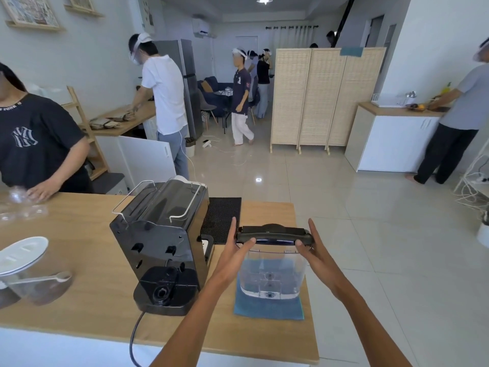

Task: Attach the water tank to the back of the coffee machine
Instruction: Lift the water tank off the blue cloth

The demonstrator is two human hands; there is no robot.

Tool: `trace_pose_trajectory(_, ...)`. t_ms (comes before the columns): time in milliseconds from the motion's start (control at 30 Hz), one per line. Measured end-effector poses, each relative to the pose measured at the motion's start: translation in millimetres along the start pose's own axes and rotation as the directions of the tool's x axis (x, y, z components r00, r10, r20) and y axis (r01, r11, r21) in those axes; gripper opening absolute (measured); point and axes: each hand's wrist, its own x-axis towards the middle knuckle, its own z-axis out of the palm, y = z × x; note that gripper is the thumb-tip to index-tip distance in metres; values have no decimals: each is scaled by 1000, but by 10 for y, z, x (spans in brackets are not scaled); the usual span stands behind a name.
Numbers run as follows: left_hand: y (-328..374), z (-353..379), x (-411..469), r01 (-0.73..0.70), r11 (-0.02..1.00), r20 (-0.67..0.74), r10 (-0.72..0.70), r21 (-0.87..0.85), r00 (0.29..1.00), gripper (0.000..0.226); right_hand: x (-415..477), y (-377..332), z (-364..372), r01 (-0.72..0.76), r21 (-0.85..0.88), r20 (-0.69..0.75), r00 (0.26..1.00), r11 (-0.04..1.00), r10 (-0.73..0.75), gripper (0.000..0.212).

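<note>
A clear plastic water tank with a black lid stands upright on a blue cloth near the counter's right end. My left hand presses its left top corner, thumb on the front under the lid. My right hand holds the right top corner the same way. The black coffee machine stands just left of the tank, its back turned toward me. Its round tank base with a valve hole sits low at the rear, nothing on it.
A black power cord drops over the counter's front edge. A black mesh mat lies behind the tank. A clear jar with a white lid and a scoop stands at the left. A person's hand rests at the counter's far left.
</note>
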Motion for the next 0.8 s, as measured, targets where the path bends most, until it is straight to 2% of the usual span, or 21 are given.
trace_pose_trajectory(133,-122,-20,19,-26,994,9,25,105,1000,94,2,50,7,14,-52,3,1000,999,-14,85)
trace_pose_trajectory(300,-243,-9,66,-68,981,32,63,183,998,96,18,105,-5,28,-49,4,1000,998,-28,91)
trace_pose_trajectory(567,-277,-13,67,-171,959,37,167,228,985,95,47,228,51,100,-67,-40,994,993,-103,89)
trace_pose_trajectory(667,-283,-33,38,-205,910,52,200,361,979,103,51,265,57,123,-77,-57,990,990,-127,88)
trace_pose_trajectory(733,-289,-53,21,-226,871,78,213,437,974,108,38,296,43,141,-96,-40,989,985,-145,94)
trace_pose_trajectory(800,-302,-84,18,-249,830,105,227,498,968,108,43,351,20,165,-111,-1,986,980,-166,109)
